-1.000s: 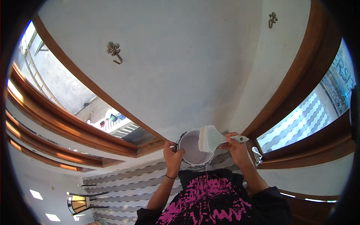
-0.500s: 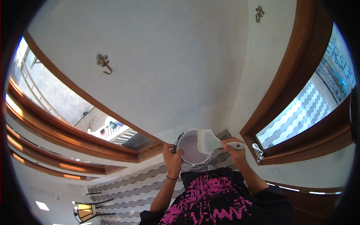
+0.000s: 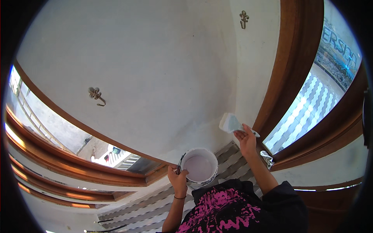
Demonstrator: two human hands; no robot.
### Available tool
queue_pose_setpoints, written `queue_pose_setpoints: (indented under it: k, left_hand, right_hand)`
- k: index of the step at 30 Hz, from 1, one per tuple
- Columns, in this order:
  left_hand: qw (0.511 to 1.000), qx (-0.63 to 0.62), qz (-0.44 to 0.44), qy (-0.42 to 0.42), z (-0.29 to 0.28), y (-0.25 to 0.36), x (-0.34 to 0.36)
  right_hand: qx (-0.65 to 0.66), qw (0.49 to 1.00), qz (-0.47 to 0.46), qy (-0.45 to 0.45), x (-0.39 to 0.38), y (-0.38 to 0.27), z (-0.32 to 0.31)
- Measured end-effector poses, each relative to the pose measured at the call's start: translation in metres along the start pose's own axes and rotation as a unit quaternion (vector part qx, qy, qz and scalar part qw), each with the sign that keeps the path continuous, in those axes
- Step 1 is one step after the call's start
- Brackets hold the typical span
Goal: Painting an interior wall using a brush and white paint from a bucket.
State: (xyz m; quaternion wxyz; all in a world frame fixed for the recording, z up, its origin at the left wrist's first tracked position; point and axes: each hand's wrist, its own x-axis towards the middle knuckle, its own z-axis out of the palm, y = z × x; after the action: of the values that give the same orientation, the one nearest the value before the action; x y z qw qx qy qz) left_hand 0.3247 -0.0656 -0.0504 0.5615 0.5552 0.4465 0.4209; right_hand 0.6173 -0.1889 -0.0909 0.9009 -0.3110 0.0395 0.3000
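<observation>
My left hand [image 3: 178, 179] is closed on the rim of a paint bucket [image 3: 198, 181] with its thumb over the edge. Pale, pinkish-white paint [image 3: 199, 167] lies inside the bucket. Up and to the right of it, my right hand [image 3: 246, 140] grips a wide paintbrush [image 3: 233, 123] by its white handle. The brush's bristles are coated whitish and point up and left, close in front of the white wall [image 3: 163, 97]. Whether they touch the wall I cannot tell.
Two ornate metal hooks stick out of the wall, one at the left [image 3: 95, 95] and one at upper right [image 3: 243, 18]. Brown wooden window frames [image 3: 293, 58] border the wall. A crumpled white cloth [image 3: 267, 158] lies at the right frame's lower corner. Below is a patterned tile floor [image 3: 149, 204].
My right hand has lifted the paintbrush from over the bucket, up and right toward the wall. My left hand still holds the bucket, which sits slightly lower in view. The view has shifted.
</observation>
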Motion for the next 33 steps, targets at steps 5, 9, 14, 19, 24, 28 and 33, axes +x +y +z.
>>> queue_pose_setpoints:
  k: [5,9,14,19,24,28,33]
  left_hand:
    - [0.999,0.017,-0.025,0.010,-0.006,0.004,-0.004]
    - [0.999,0.023,-0.027,0.016,-0.015,0.004,-0.005]
    - [0.999,0.017,-0.023,0.021,-0.018,0.007,-0.007]
    - [0.999,-0.001,0.004,0.045,-0.017,0.001,-0.009]
    - [0.999,0.002,-0.010,0.049,-0.025,-0.007,-0.011]
    - [0.999,-0.006,-0.022,0.047,-0.026,-0.007,-0.011]
    - [0.999,-0.011,-0.026,0.034,-0.020,0.000,-0.010]
  right_hand:
    - [-0.006,0.999,-0.034,0.004,0.039,-0.002,0.008]
    - [0.014,0.997,-0.081,-0.006,0.067,-0.019,0.048]
    - [0.000,0.984,-0.175,0.029,0.082,-0.054,0.131]
    - [-0.037,0.966,-0.252,0.049,0.102,-0.075,0.181]
    - [-0.087,0.946,-0.312,0.018,0.089,-0.111,0.239]
    - [-0.088,0.941,-0.328,-0.020,0.082,-0.140,0.280]
    - [0.003,0.912,-0.366,-0.188,0.068,-0.183,0.317]
